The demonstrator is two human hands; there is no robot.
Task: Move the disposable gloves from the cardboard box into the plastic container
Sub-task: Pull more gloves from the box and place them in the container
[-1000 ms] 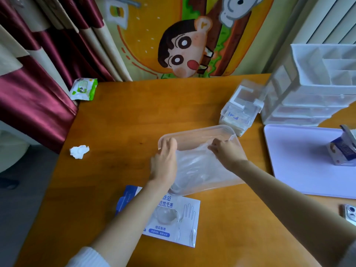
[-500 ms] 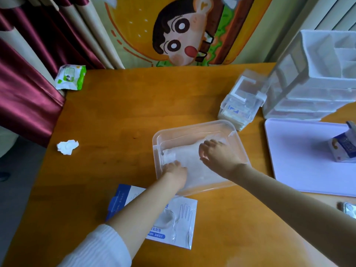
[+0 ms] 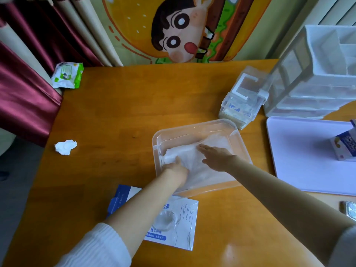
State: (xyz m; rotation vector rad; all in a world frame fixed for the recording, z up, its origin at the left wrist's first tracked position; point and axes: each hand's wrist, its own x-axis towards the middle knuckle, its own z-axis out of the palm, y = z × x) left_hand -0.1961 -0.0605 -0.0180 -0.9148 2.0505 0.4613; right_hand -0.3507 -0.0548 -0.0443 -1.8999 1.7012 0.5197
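While both of our hands are down inside the plastic container (image 3: 192, 124), the disposable gloves (image 3: 215, 140) lie in it as a pale, crumpled stack covering most of its floor. Our right hand (image 3: 216, 158) lies flat on the middle of the stack, fingers straight and a little spread, gripping nothing. Our left hand (image 3: 176, 168) rests on the stack's 8 o'clock corner with its fingers bent down into the film. We cannot tell whether they pinch it or only press.

We take the container as the centre of the dial on the wooden table (image 3: 115, 112). The cardboard box (image 3: 173, 230) lies flat at 6 o'clock, just beside the container's near wall. Our left forearm crosses over it and hides part of its print.

At 1 o'clock a clear lidded box (image 3: 242, 97) stands just beside the container's far right corner; we cannot tell whether the two touch. A white drawer unit (image 3: 317, 78) stands right next to it at 2 o'clock. A lilac board (image 3: 300, 160) lies at 3 o'clock and bears a small carton (image 3: 344, 146) near its right edge. A phone (image 3: 349, 210) shows at 4 o'clock, cut by the edge of our view.

A crumpled tissue (image 3: 65, 147) lies well apart at 9 o'clock. A green-and-white wipes pack (image 3: 67, 75) sits at 10 o'clock on the table's far left corner, next to the dark red curtain (image 3: 25, 97). A cartoon picture (image 3: 183, 35) hangs at 12 o'clock beyond the far edge.
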